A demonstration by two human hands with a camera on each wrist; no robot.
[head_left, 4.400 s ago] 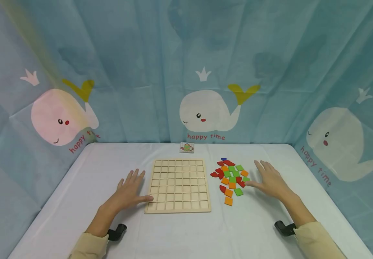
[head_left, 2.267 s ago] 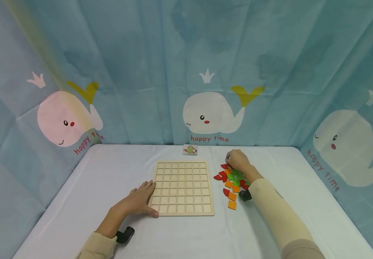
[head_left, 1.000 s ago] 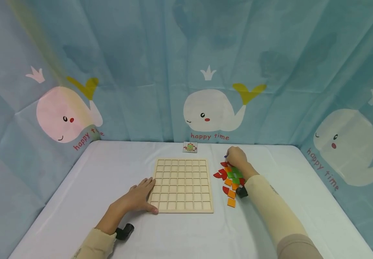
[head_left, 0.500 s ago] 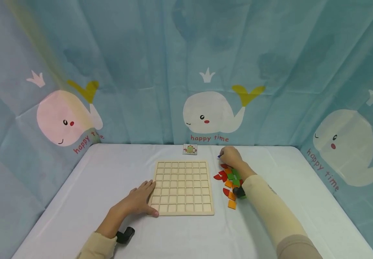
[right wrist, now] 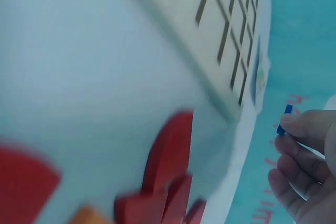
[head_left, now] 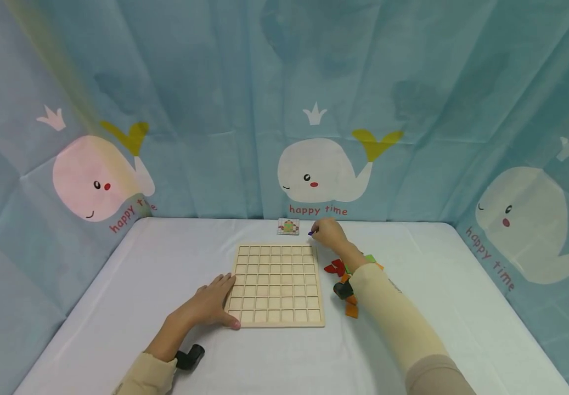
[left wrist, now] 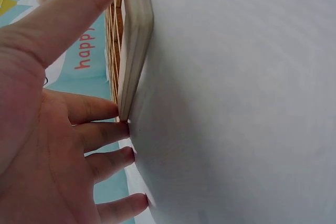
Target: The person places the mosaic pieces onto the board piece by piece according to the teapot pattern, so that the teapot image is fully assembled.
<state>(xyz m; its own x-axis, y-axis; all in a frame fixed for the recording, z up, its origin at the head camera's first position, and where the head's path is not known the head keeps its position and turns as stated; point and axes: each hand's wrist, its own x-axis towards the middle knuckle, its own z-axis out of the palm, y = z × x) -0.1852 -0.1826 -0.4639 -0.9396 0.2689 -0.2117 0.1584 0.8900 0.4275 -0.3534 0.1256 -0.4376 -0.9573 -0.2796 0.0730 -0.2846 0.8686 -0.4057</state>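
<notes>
A small blue tile (right wrist: 284, 120) is pinched between the thumb and index finger of my right hand (head_left: 330, 234). That hand is above the far right of the table, off the back right corner of the wooden grid board (head_left: 275, 285). The board lies flat, its square cells bare. My left hand (head_left: 210, 303) rests at the board's left edge, with fingers spread and fairly straight. In the left wrist view its thumb (left wrist: 79, 9) touches the board's rim and the fingertips reach the tablecloth.
Red pieces (head_left: 334, 267), orange tiles (head_left: 351, 311) and a green tile (head_left: 371, 258) lie right of the board, partly hidden under my right forearm. A small picture card (head_left: 288, 226) lies behind the board. A whale-print curtain (head_left: 205, 109) surrounds the white table (head_left: 274, 362).
My right hand came in to the loose pieces, picked up the blue tile and carried it left toward the card. My left hand moved onto the board's left edge and stayed there.
</notes>
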